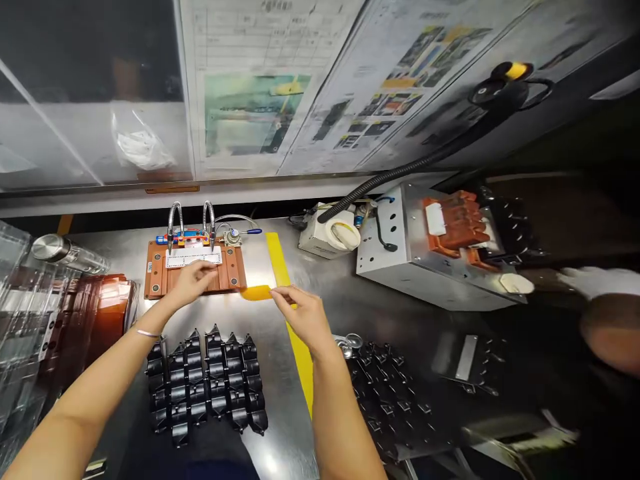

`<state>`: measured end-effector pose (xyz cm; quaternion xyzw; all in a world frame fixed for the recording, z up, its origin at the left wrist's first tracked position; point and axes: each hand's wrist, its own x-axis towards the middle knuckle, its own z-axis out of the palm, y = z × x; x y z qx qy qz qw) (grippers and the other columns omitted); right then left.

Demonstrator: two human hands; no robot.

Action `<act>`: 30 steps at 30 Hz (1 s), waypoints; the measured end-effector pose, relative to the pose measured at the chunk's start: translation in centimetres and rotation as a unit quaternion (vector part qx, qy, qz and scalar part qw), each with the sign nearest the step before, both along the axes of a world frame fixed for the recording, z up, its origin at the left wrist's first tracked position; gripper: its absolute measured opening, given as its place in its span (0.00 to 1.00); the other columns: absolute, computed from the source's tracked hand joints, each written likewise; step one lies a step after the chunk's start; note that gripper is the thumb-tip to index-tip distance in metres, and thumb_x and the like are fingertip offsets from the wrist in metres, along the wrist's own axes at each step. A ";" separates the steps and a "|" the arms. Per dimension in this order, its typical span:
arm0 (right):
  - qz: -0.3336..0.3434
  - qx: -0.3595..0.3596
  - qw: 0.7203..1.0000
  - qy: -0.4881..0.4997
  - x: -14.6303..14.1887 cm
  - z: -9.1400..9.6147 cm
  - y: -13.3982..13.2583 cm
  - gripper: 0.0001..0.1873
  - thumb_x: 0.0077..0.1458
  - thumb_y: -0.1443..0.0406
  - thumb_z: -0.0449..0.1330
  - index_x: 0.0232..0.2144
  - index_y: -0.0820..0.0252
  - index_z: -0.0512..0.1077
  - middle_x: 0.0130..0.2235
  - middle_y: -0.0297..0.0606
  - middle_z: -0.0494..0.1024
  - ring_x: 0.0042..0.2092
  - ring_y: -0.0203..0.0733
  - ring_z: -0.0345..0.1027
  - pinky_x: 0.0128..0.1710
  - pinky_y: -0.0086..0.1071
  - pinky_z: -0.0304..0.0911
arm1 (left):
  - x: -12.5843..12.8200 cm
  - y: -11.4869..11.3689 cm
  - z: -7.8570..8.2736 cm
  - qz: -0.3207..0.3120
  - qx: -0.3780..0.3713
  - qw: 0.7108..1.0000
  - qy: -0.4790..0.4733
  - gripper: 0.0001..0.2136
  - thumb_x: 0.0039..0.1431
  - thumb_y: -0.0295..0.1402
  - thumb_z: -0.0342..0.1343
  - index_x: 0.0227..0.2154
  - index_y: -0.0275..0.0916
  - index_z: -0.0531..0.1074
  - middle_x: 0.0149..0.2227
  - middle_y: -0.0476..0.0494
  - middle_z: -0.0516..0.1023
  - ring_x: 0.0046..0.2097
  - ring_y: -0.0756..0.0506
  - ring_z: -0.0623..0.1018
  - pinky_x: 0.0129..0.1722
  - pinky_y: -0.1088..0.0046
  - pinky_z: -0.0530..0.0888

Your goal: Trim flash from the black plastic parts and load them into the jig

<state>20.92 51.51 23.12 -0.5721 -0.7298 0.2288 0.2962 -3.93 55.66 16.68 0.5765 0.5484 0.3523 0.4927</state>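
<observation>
"What is the right hand (306, 316) holding?"

"It is holding an orange strip (257, 293). The thumb and a finger are pinching its right end, with just the strip between them."

"Which way is the strip pointing?"

"Its long side is running left and right, almost straight across. The free end is pointing left, to the near right corner of the brown block (235, 272). I can't tell if they are touching."

"So where is the strip?"

"It is showing between the block and the right hand, over the metal table (283, 363). Yellow tape (277, 257) is running under that hand."

"And the left hand (193, 283)?"

"It is reaching over the front of the block, by the white plate (176, 259). Its fingers are bending in, and the tips are sitting close together. I can't tell if they are holding anything."

"What is lying nearer the person?"

"Rows of black parts (217, 387) are lying on the table."
</observation>
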 end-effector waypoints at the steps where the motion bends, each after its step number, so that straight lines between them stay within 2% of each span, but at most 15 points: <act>1: 0.024 0.002 0.999 -0.031 0.4 0.4 0.1 0.11 0.58 0.62 0.54 0.30 0.57 0.76 0.29 0.37 0.79 0.30 0.38 0.72 0.31 0.29 0.65 | 2.2 1.7 0.0 -0.054 0.057 0.995 0.055 0.11 0.57 0.34 0.53 0.40 0.36 0.74 0.42 0.37 0.77 0.45 0.42 0.76 0.48 0.66 0.70; 3: 0.085 0.005 0.992 -0.095 0.5 1.5 -0.1 0.12 0.60 0.63 0.53 0.31 0.57 0.76 0.29 0.37 0.79 0.30 0.38 0.72 0.31 0.29 0.65 | 6.8 5.5 -0.1 -0.125 0.118 0.970 0.170 0.13 0.59 0.26 0.48 0.44 0.34 0.73 0.48 0.34 0.74 0.50 0.41 0.74 0.51 0.65 0.68; 5: 0.144 0.000 0.979 -0.143 0.0 2.7 -0.4 0.13 0.62 0.64 0.52 0.31 0.58 0.75 0.29 0.38 0.79 0.30 0.37 0.72 0.32 0.29 0.64 | 10.6 9.1 -0.4 -0.147 0.117 0.939 0.288 0.18 0.59 0.22 0.44 0.52 0.32 0.66 0.53 0.30 0.69 0.52 0.41 0.72 0.50 0.65 0.69; 7: 0.190 -0.005 0.968 -0.162 -0.8 3.5 -0.8 0.13 0.62 0.65 0.51 0.33 0.59 0.75 0.29 0.38 0.78 0.31 0.37 0.72 0.32 0.28 0.65 | 13.0 11.6 -0.9 -0.177 0.104 0.918 0.339 0.20 0.59 0.25 0.47 0.55 0.30 0.62 0.55 0.29 0.66 0.51 0.39 0.73 0.48 0.65 0.70; 9: 0.214 0.001 0.965 -0.151 -1.5 3.9 -1.0 0.12 0.62 0.67 0.52 0.34 0.60 0.75 0.30 0.38 0.78 0.31 0.37 0.71 0.32 0.29 0.65 | 13.7 12.6 -1.4 -0.200 0.103 0.913 0.340 0.20 0.58 0.31 0.51 0.54 0.30 0.63 0.55 0.29 0.67 0.50 0.38 0.74 0.47 0.63 0.71; 12: 0.220 0.000 0.971 -0.098 -2.2 3.5 -0.6 0.09 0.61 0.68 0.54 0.34 0.61 0.75 0.30 0.37 0.79 0.31 0.36 0.71 0.32 0.29 0.65 | 12.8 11.8 -1.7 -0.227 0.114 0.908 0.333 0.19 0.57 0.36 0.52 0.50 0.32 0.68 0.53 0.32 0.69 0.52 0.37 0.73 0.50 0.62 0.69; 15: 0.203 -0.046 0.978 0.001 -3.0 2.1 0.6 0.08 0.59 0.66 0.56 0.32 0.59 0.76 0.29 0.36 0.78 0.29 0.35 0.70 0.31 0.28 0.65 | 9.4 9.8 -1.0 -0.267 0.104 0.924 0.253 0.20 0.58 0.40 0.52 0.50 0.35 0.68 0.58 0.35 0.67 0.57 0.39 0.68 0.55 0.65 0.64; 16: 0.181 -0.070 0.980 0.043 -3.3 1.4 1.2 0.08 0.57 0.65 0.58 0.30 0.59 0.76 0.28 0.36 0.78 0.28 0.35 0.70 0.30 0.28 0.65 | 7.6 9.0 -0.6 -0.286 0.066 0.937 0.192 0.21 0.59 0.43 0.49 0.50 0.35 0.69 0.57 0.36 0.68 0.57 0.40 0.69 0.56 0.66 0.64; 18: 0.100 -0.125 0.978 0.132 -4.0 -0.4 2.3 0.08 0.54 0.62 0.61 0.27 0.59 0.76 0.25 0.35 0.78 0.27 0.36 0.70 0.29 0.29 0.66 | 3.0 7.0 0.0 -0.314 -0.081 0.945 0.038 0.26 0.61 0.51 0.41 0.46 0.34 0.72 0.50 0.36 0.75 0.51 0.43 0.74 0.51 0.68 0.69; 20: -0.005 -0.174 0.960 0.220 -4.8 -2.6 3.4 0.10 0.49 0.58 0.63 0.26 0.60 0.76 0.23 0.35 0.77 0.25 0.36 0.69 0.27 0.29 0.66 | -2.2 4.7 0.2 -0.267 -0.277 0.919 -0.089 0.33 0.57 0.59 0.37 0.41 0.34 0.73 0.42 0.34 0.79 0.40 0.43 0.79 0.40 0.68 0.74; 22: -0.094 -0.214 0.926 0.297 -5.7 -4.9 4.2 0.14 0.43 0.55 0.66 0.25 0.61 0.75 0.22 0.35 0.77 0.24 0.36 0.69 0.27 0.30 0.67 | -6.7 2.3 -0.1 -0.187 -0.360 0.896 -0.181 0.29 0.50 0.58 0.51 0.40 0.35 0.73 0.41 0.34 0.79 0.37 0.44 0.80 0.35 0.69 0.76; 24: -0.152 -0.246 0.890 0.353 -6.9 -6.9 4.8 0.17 0.38 0.55 0.68 0.25 0.62 0.75 0.23 0.35 0.77 0.24 0.34 0.68 0.27 0.30 0.67 | -9.5 0.4 -0.9 -0.068 -0.373 0.901 -0.210 0.23 0.41 0.50 0.65 0.34 0.35 0.73 0.36 0.38 0.80 0.32 0.47 0.79 0.31 0.72 0.76; 25: -0.171 -0.261 0.875 0.371 -7.6 -7.6 5.0 0.17 0.35 0.55 0.69 0.24 0.62 0.75 0.23 0.35 0.77 0.23 0.34 0.68 0.26 0.29 0.67 | -10.2 -0.2 -1.4 -0.001 -0.366 0.907 -0.210 0.21 0.38 0.45 0.68 0.30 0.34 0.72 0.33 0.41 0.80 0.29 0.49 0.78 0.29 0.74 0.76; 28: -0.210 -0.298 0.847 0.388 -9.2 -8.8 5.8 0.18 0.31 0.56 0.70 0.23 0.63 0.75 0.21 0.34 0.76 0.21 0.31 0.65 0.22 0.26 0.64 | -10.1 -0.7 -2.8 0.154 -0.348 0.905 -0.189 0.17 0.38 0.40 0.68 0.25 0.34 0.70 0.22 0.48 0.75 0.21 0.54 0.73 0.21 0.79 0.71; 30: -0.233 -0.318 0.839 0.375 -9.9 -9.1 6.6 0.16 0.30 0.58 0.71 0.20 0.63 0.73 0.19 0.32 0.74 0.19 0.29 0.63 0.19 0.24 0.62 | -9.5 0.0 -3.5 0.194 -0.349 0.901 -0.169 0.15 0.40 0.39 0.67 0.22 0.34 0.68 0.18 0.51 0.72 0.17 0.55 0.69 0.16 0.81 0.66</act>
